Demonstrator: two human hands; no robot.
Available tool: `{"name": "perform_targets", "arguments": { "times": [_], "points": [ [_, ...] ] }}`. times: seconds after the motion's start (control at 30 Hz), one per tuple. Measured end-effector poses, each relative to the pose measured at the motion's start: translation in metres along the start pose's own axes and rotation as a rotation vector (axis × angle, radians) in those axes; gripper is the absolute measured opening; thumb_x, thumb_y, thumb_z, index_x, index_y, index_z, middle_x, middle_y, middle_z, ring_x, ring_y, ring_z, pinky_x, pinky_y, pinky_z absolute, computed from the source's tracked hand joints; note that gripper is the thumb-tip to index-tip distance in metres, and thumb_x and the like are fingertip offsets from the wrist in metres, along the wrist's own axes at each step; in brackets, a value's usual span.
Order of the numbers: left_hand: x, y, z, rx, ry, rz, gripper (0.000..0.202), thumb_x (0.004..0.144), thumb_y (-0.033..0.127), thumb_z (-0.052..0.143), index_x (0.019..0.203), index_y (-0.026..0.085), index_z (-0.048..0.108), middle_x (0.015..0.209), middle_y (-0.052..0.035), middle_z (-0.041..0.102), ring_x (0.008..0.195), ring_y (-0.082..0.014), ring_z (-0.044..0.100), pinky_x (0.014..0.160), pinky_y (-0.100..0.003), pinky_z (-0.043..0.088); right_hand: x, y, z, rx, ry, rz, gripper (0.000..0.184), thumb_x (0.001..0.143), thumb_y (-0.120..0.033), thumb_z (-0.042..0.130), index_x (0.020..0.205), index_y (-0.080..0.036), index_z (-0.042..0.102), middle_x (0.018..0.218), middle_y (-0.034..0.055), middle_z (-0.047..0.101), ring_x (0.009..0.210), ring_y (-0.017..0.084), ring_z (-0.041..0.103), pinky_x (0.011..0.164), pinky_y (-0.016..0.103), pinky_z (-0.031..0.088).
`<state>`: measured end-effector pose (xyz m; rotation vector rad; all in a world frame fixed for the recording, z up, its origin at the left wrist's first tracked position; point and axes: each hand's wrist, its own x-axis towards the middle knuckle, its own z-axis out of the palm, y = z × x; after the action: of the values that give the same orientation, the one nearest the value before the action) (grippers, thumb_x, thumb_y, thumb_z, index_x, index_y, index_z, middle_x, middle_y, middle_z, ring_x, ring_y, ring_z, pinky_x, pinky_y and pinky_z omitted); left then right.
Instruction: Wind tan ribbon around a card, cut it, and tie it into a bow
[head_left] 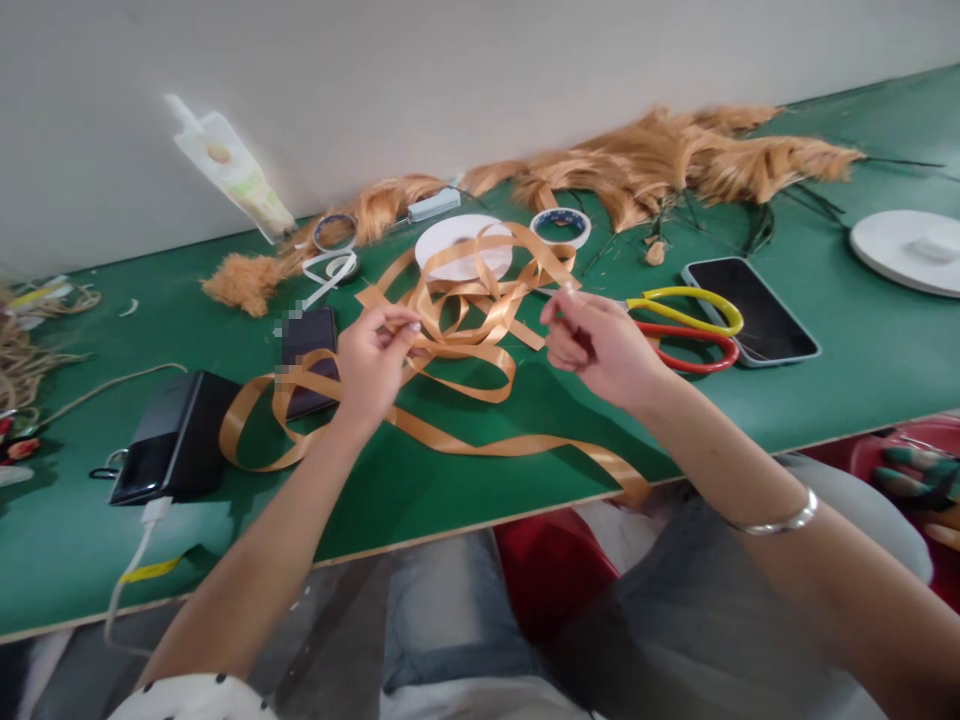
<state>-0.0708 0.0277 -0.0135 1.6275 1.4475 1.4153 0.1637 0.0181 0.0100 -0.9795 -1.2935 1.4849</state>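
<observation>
A long, loosely looped orange satin ribbon (480, 447) lies in a tangle between and around my hands. My left hand (373, 360) is closed in a pinch on the ribbon, thumb against fingertips, over the left part of the loops. To the right, my right hand (600, 345) also pinches, with a stretch of the ribbon meeting its fingertips. Exactly how the ribbon sits between the fingers is hard to see. Scissors (686, 330) with yellow and red handles lie just beyond my right hand, their blades partly hidden. A white ribbon spool (465, 235) sits behind the loops.
Orange fibre bundles (660, 150) with dark stems line the back of the green table (450, 485). A phone (754, 310) and white disc (911, 245) are at right. Tape rolls (560, 228) stand behind. At left are a black power bank (176, 437) with a white cable and a dark flat object (311, 340).
</observation>
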Motion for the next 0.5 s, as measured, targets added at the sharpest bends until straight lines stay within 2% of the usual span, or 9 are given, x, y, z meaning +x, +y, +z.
{"name": "perform_targets", "arguments": {
  "times": [0.1,0.17,0.23,0.27,0.3,0.37,0.5],
  "points": [
    [0.004,-0.005,-0.003,0.012,0.061,0.040,0.007,0.072,0.022,0.064,0.076,0.017,0.063,0.067,0.0025,0.061,0.052,-0.0084,0.057,0.052,-0.021,0.048,0.000,0.002,-0.004,-0.655,-0.024,-0.139,0.017,0.074,-0.032,0.065,0.076,-0.018,0.056,0.044,-0.0081,0.032,0.043,0.008,0.029,0.048,0.024,0.022],
    [0.006,-0.008,-0.005,0.022,0.105,0.061,0.006,0.071,0.021,0.064,0.076,0.018,0.063,0.067,0.0028,0.060,0.051,-0.0077,0.056,0.051,-0.020,0.048,0.000,0.005,-0.007,-1.058,0.056,-0.195,0.014,0.071,-0.026,0.068,0.079,-0.018,0.060,0.049,-0.0053,0.041,0.048,0.009,0.036,0.052,0.025,0.024],
    [0.008,-0.010,-0.006,0.016,0.140,0.068,0.005,0.071,0.021,0.063,0.075,0.018,0.062,0.069,0.0026,0.060,0.051,-0.0073,0.056,0.051,-0.020,0.048,0.001,0.007,-0.009,-1.258,0.207,-0.218,0.011,0.076,-0.027,0.063,0.072,-0.017,0.062,0.054,-0.0008,0.050,0.053,0.012,0.043,0.054,0.026,0.025],
    [0.008,-0.011,-0.006,0.011,0.153,0.069,0.005,0.071,0.021,0.063,0.076,0.018,0.062,0.069,0.0024,0.060,0.051,-0.0071,0.056,0.051,-0.020,0.048,0.001,0.008,-0.009,-1.272,0.285,-0.226,0.017,0.079,-0.029,0.059,0.068,-0.016,0.061,0.056,0.0012,0.053,0.054,0.012,0.045,0.054,0.026,0.026],
    [0.008,-0.011,-0.006,0.007,0.162,0.068,0.005,0.071,0.021,0.063,0.075,0.018,0.062,0.070,0.0023,0.060,0.051,-0.0071,0.056,0.052,-0.020,0.048,0.001,0.007,-0.009,-1.226,0.345,-0.236,0.024,0.082,-0.031,0.056,0.065,-0.015,0.061,0.057,0.0027,0.055,0.055,0.013,0.047,0.054,0.026,0.027],
    [0.008,-0.012,-0.006,0.007,0.169,0.065,0.005,0.071,0.021,0.063,0.076,0.018,0.062,0.070,0.0022,0.060,0.052,-0.0072,0.056,0.052,-0.020,0.049,0.003,0.005,-0.009,-0.958,0.394,-0.249,0.034,0.087,-0.038,0.048,0.066,-0.015,0.061,0.057,0.0038,0.057,0.054,0.012,0.049,0.053,0.026,0.032],
    [0.007,-0.009,-0.006,0.030,0.159,0.078,0.006,0.072,0.021,0.062,0.076,0.017,0.061,0.070,0.0024,0.060,0.052,-0.0073,0.057,0.051,-0.020,0.049,0.004,-0.002,-0.005,-0.185,0.250,-0.111,0.044,0.090,-0.051,0.035,0.081,-0.017,0.062,0.070,0.0039,0.064,0.052,0.010,0.051,0.052,0.024,0.040]
  ]
}}
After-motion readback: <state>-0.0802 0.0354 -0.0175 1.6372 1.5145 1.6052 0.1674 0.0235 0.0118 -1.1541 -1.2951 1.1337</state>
